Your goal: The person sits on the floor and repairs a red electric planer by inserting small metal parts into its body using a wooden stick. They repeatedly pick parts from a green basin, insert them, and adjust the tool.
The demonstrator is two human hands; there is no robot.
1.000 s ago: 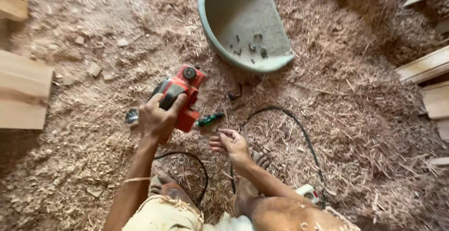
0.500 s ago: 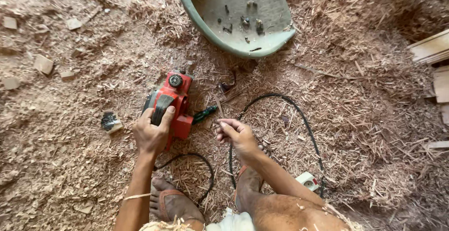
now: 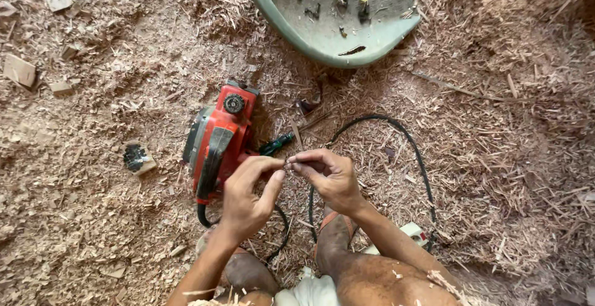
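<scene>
The red electric planer lies on the shavings-covered floor, its long axis running away from the person, just left of and beyond both hands. The left hand is nearer it; the right hand meets it fingertip to fingertip, both pinching something too small to identify. A black cord loops right, and a green basin sits beyond.

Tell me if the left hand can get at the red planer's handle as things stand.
Probably yes. The left hand hovers right beside the red planer, whose black handle faces up with nothing lying over it. But its fingertips meet the right hand over something too small to make out, so it may need to let go first.
</scene>
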